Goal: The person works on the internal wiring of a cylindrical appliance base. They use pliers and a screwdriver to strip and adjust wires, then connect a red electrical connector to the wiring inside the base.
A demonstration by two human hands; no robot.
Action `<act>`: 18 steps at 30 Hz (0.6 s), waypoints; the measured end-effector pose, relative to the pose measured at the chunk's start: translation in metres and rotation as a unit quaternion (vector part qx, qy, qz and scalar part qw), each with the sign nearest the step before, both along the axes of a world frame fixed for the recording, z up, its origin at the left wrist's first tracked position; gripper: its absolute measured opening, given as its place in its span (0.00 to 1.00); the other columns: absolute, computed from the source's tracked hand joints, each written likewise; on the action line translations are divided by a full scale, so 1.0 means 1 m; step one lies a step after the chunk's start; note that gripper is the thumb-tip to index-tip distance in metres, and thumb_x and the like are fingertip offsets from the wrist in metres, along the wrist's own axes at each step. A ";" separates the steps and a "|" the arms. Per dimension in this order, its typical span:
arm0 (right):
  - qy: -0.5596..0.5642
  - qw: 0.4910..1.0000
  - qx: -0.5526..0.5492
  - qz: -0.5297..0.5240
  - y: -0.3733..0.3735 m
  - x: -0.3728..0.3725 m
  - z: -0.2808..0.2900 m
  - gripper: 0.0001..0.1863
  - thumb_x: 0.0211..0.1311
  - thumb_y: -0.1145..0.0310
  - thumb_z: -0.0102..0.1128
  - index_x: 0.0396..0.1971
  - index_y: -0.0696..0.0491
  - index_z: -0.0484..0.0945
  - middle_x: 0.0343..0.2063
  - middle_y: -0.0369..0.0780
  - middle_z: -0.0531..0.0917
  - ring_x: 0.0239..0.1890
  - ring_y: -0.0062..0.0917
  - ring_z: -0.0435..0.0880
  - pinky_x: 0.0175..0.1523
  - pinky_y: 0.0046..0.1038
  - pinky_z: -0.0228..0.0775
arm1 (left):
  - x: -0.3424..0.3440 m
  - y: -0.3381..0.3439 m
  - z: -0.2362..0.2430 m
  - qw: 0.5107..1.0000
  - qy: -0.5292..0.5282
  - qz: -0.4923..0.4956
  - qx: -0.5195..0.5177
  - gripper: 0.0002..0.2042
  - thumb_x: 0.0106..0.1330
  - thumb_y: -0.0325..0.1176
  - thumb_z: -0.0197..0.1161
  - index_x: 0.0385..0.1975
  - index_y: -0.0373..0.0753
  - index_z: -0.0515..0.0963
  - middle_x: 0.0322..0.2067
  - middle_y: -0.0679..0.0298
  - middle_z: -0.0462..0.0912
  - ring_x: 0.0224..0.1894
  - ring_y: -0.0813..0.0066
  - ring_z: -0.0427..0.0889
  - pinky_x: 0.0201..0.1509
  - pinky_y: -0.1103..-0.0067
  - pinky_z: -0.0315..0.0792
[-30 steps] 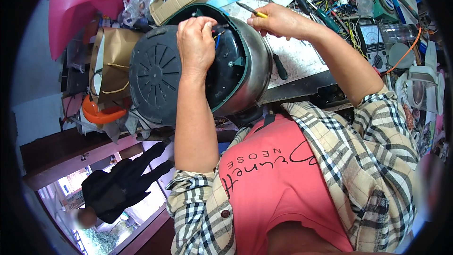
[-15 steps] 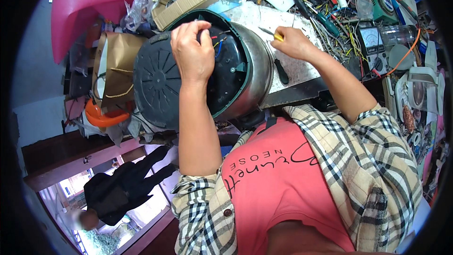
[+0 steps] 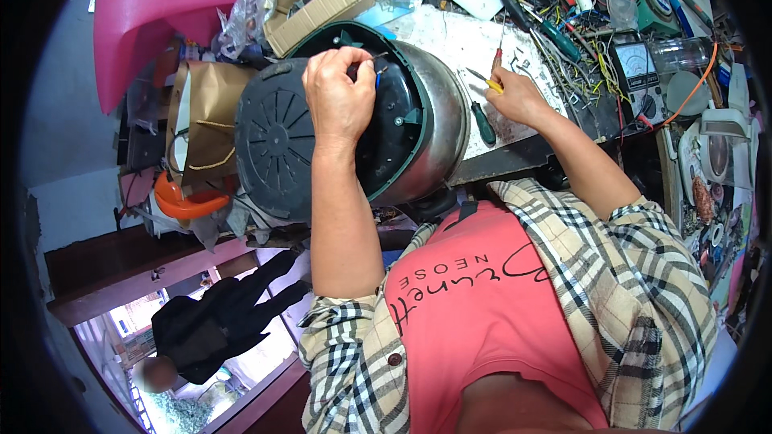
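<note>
In the head view, we have our left hand [image 3: 342,100] curled over the open base of a metal pot [image 3: 441,108], thumb and fingertips pinched on thin wires [image 3: 381,71]. The pot lies at the left end of the pale desk [image 3: 450,32], by its front edge, its base facing up at us with a green rim and black inside; a round-cornered black cover [image 3: 277,133] rests against its left side.

Our right hand [image 3: 519,98] is closed around a yellow-handled tool [image 3: 493,86], its tip pointing toward the pot. Just beyond our fingers is a red-handled screwdriver [image 3: 498,56]; we cannot tell whether they touch it. Between pot and right hand, near the desk's front edge, lies a green-handled screwdriver [image 3: 485,125]. Toward the desk's right edge we see loose cables [image 3: 585,80] and a meter [image 3: 635,72].
</note>
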State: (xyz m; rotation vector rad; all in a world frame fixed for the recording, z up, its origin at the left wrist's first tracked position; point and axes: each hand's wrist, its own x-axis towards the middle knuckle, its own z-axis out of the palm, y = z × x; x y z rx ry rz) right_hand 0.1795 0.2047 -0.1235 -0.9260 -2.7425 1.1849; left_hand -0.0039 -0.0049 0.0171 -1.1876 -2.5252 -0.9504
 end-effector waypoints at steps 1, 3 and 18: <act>0.005 1.000 0.001 0.005 0.001 0.001 -0.003 0.17 0.60 0.57 0.61 0.34 0.58 0.75 0.29 0.53 0.83 0.36 0.48 0.83 0.43 0.42 0.73 | 0.000 0.001 0.000 1.000 -0.010 0.005 0.008 0.02 0.57 0.30 0.68 0.27 0.40 0.84 0.29 0.61 0.84 0.43 0.58 0.80 0.54 0.65 0.71; 0.009 1.000 -0.009 0.008 0.002 0.001 0.000 0.18 0.62 0.56 0.61 0.35 0.58 0.76 0.30 0.53 0.84 0.38 0.49 0.83 0.45 0.42 0.73 | 0.000 0.001 -0.001 0.999 -0.021 0.010 0.028 0.03 0.57 0.30 0.67 0.28 0.40 0.84 0.29 0.61 0.84 0.42 0.58 0.80 0.53 0.66 0.72; 0.155 0.982 -0.103 0.026 -0.010 -0.013 0.071 0.19 0.70 0.54 0.56 0.36 0.58 0.75 0.26 0.43 0.81 0.29 0.33 0.79 0.38 0.34 0.70 | -0.008 -0.004 -0.003 0.997 -0.066 0.022 0.045 0.03 0.58 0.26 0.66 0.31 0.37 0.84 0.33 0.57 0.85 0.42 0.58 0.80 0.52 0.67 0.73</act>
